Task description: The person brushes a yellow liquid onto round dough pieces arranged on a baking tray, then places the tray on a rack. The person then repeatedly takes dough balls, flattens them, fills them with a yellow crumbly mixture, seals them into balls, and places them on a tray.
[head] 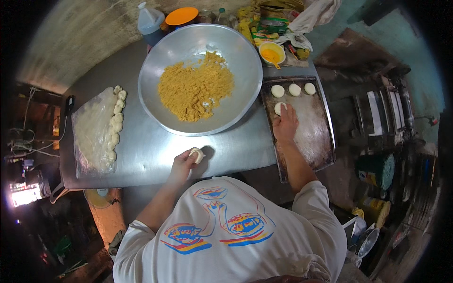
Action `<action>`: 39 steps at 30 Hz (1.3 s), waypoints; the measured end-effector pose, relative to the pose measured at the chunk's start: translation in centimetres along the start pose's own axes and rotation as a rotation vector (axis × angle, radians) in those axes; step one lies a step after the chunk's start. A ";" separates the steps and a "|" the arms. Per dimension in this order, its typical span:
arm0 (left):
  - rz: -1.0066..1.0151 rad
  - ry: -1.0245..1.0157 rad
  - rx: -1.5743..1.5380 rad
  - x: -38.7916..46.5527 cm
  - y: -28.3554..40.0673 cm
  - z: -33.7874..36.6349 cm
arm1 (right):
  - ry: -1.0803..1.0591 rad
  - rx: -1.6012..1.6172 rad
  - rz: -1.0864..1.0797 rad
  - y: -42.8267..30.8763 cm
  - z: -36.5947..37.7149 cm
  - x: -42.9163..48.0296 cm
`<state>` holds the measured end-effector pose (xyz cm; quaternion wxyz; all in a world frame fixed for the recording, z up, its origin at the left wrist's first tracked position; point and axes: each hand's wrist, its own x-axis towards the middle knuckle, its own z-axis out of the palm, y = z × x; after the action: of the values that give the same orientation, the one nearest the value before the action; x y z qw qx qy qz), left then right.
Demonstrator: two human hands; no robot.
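My left hand [183,163] holds a small piece of white dough [196,155] between thumb and fingers above the front of the metal table. On the right, my right hand [286,124] has its fingertips on a round dough ball [280,108] that lies on a dark baking tray [308,123]. Several more dough balls [294,90] sit in a row along the tray's far end. A large metal bowl [150,92] holds crumbly yellow filling [194,88]. At the left, a line of dough pieces [118,117] shows along the edge of a clear plastic sheet [92,131], with more dough beneath it.
Behind the bowl stand a plastic jug [151,23] and a container with an orange lid [182,16]. A small bowl [271,53] with yellow-orange contents and a utensil stands beyond the tray, near packets and a white cloth [313,19]. The metal table [141,173] ends close before me.
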<state>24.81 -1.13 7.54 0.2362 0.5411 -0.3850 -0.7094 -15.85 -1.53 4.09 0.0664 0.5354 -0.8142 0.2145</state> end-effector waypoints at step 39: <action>0.386 0.107 -0.393 6.2 5.6 -5.8 | -1.019 0.071 -0.691 -27.5 7.3 6.2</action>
<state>27.98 -10.75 7.69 0.4875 0.4382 -0.3230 -0.6826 7.23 -19.06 7.32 -0.2835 0.8053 -0.5153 -0.0752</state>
